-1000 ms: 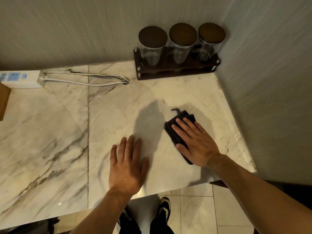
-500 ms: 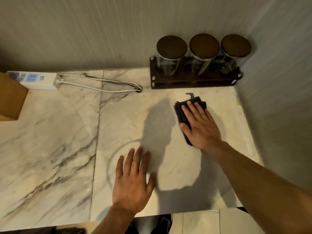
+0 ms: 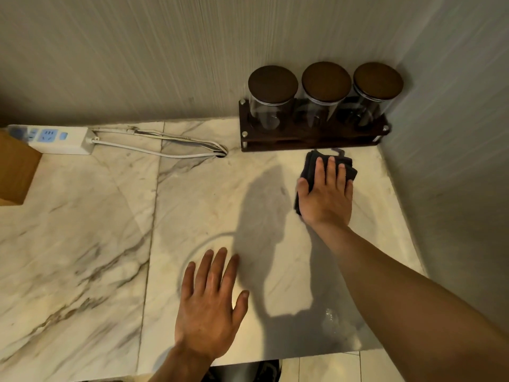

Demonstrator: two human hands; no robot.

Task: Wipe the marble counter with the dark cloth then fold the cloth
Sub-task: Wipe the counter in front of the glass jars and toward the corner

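Head view, right hand (image 3: 326,199) flat on dark cloth (image 3: 309,168)

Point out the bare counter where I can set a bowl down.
Widest bare marble lies left of the left hand, below the power strip and cable. A smaller patch sits between both hands. The back right corner is crowded: jar rack, dark cloth, right hand.

Dark cloth (image 3: 309,168): charcoal, bunched into a thick wad of folds, lying flat on your table near its far right corner, just in front of the jar rack, with one short strip poking out at its far edge. Marble table (image 3: 110,230): white with grey-brown veins, seamed into slabs, glossy.
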